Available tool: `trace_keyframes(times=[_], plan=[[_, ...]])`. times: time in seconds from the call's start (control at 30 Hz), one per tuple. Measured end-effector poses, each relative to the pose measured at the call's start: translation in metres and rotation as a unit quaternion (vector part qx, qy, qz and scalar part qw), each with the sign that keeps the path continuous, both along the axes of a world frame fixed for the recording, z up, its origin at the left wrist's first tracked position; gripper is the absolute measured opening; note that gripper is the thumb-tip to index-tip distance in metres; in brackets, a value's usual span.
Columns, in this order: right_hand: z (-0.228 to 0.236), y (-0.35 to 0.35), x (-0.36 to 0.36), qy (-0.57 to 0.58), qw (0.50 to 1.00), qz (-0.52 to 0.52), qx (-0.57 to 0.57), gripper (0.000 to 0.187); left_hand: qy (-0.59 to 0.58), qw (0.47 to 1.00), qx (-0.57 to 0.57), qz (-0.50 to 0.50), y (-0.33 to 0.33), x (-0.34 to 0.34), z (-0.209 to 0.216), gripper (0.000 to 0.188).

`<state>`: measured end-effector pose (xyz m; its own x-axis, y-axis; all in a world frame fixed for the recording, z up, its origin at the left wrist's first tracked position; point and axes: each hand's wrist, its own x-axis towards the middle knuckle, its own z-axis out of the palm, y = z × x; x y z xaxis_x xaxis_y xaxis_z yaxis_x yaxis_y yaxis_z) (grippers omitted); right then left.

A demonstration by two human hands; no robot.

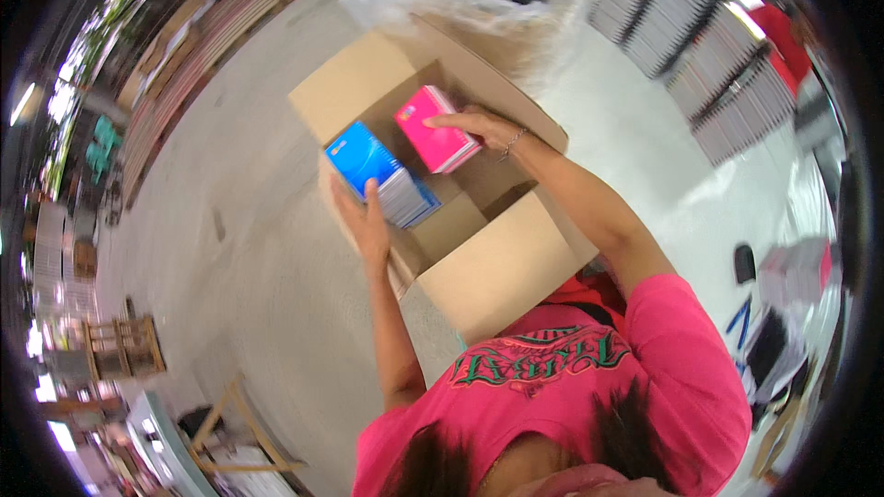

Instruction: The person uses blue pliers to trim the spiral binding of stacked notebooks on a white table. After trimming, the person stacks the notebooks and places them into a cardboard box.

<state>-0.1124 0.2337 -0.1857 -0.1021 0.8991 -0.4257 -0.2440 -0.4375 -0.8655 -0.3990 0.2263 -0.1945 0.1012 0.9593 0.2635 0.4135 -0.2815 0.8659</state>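
Note:
An open brown cardboard box (497,267) sits in front of me with its flaps folded out. My right hand (483,126) reaches over its right side and grips a stack of pink-covered booklets (428,138), thumb lying across the top cover. At the box's left wall is a stack of blue-covered booklets (368,161) with white page edges. My left hand (364,225) is closed against this blue stack, its thumb on the near side and its fingers along the left. Part of those left fingers is hidden or blurred. The two stacks are apart.
Clear plastic wrap (543,28) lies beyond the box. Tall stacks of bound booklets (691,55) stand at the far right. A dark sandal (744,263) and another pink-topped stack (796,271) are on the right. A wooden frame (239,423) stands at the lower left.

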Motion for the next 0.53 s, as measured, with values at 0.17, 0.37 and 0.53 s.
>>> trace_keyframes(times=[0.17, 0.37, 0.53], plan=[[0.074, -0.123, -0.021, 0.303, 0.940, -0.086, 0.128, 0.056, 0.009, 1.000, 0.008, -0.026, 0.005, -0.005, -0.013, 0.076], [0.180, -0.320, -0.030, 0.263, 0.925, -0.242, 0.127, 0.053, 0.116, 0.993, 0.012, -0.033, -0.002, -0.015, 0.023, 0.069], [0.184, -0.496, 0.016, -0.168, 0.745, -0.612, 0.204, 0.058, 0.105, 0.992, 0.025, -0.071, 0.049, -0.028, 0.003, 0.070]])
